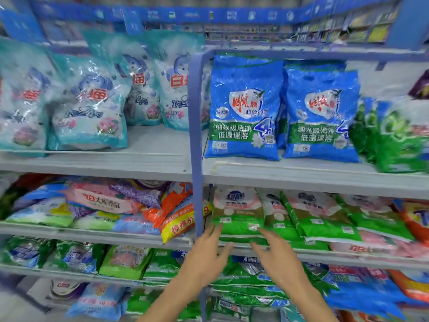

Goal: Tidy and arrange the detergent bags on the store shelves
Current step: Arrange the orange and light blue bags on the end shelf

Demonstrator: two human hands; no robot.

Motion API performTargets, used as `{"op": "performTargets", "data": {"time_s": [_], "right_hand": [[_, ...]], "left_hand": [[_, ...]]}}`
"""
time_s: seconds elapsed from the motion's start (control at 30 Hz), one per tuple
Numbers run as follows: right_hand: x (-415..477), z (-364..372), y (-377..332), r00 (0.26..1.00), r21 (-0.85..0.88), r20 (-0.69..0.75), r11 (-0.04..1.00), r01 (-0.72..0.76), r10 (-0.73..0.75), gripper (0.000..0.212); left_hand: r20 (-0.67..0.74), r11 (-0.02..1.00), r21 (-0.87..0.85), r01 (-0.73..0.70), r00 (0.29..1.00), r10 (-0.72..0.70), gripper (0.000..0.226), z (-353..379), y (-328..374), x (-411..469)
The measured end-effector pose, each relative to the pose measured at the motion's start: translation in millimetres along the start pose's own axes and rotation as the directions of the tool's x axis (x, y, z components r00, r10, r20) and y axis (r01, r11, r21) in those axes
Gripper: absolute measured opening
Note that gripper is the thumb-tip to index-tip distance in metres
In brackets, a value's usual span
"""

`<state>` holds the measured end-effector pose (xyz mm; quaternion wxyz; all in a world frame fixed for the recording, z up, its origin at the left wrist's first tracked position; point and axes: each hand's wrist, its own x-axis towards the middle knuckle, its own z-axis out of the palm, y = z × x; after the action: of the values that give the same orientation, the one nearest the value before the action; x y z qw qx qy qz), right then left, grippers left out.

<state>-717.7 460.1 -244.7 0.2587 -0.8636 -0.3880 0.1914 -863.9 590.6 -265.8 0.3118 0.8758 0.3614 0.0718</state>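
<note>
A green, white and pink detergent bag (239, 214) lies flat at the left end of the middle shelf's right bay, on top of a stack. My left hand (206, 256) and my right hand (276, 254) reach toward its front edge, fingers spread and straight, one on either side of it. The fingertips are at or just short of the bag; neither hand holds anything. More green bags (318, 219) lie beside it to the right. Two blue bags (243, 108) stand upright on the shelf above.
A blue upright post (197, 145) divides the shelves just left of my left hand. Teal bags (90, 105) stand on the upper left shelf, and mixed bags (130, 205) lie piled on the middle left shelf. Lower shelves hold more green and blue bags.
</note>
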Motion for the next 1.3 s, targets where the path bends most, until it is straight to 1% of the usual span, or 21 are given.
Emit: {"op": "performTargets", "data": {"time_s": [0.07,0.17,0.3,0.43,0.57,0.67,0.73,0.9,1.17,1.3], "right_hand": [[-21,-14,-10,0.999,-0.047,0.03,0.999,0.023,-0.022,0.062],[-44,-34,-27,0.994,-0.107,0.071,0.99,0.088,-0.081,0.063],[-57,-51,-57,0.981,-0.097,0.064,0.977,0.188,-0.182,0.063],[-54,-58,-92,0.948,-0.056,0.014,0.947,0.317,-0.317,0.06],[-48,-60,-136,0.907,-0.028,0.032,0.906,0.422,-0.421,0.056],[-44,-56,-175,0.879,0.03,0.026,0.879,0.476,-0.477,0.051],[-38,-47,-201,0.863,0.055,0.018,0.862,0.503,-0.505,0.046],[-20,-11,-265,0.824,0.077,0.042,0.824,0.561,-0.565,0.047],[0,51,-370,0.814,0.105,0.017,0.811,0.575,-0.58,0.048],[6,75,-419,0.811,0.117,-0.034,0.804,0.583,-0.584,0.048]], "left_hand": [[-0.036,1.0,0.009,-0.02,0.999,0.02,0.072,-15,7,-20],[-0.129,0.997,0.032,-0.065,0.989,0.069,0.07,-50,17,-43],[-0.252,0.995,0.069,-0.075,0.963,0.09,0.066,-95,22,-61],[-0.346,1.0,0.023,-0.009,0.938,0.017,0.068,-127,28,-81],[-0.461,0.998,-0.007,0.068,0.885,-0.063,0.064,-156,30,-105],[-0.518,0.993,-0.044,0.112,0.847,-0.119,0.064,-179,21,-120],[-0.55,0.988,-0.052,0.144,0.822,-0.149,0.065,-197,10,-128],[-0.58,0.974,-0.059,0.22,0.786,-0.213,0.066,-244,-38,-141],[-0.57,0.966,-0.043,0.255,0.788,-0.233,0.067,-328,-136,-146],[-0.576,0.969,-0.042,0.243,0.787,-0.222,0.068,-367,-181,-143]]}}
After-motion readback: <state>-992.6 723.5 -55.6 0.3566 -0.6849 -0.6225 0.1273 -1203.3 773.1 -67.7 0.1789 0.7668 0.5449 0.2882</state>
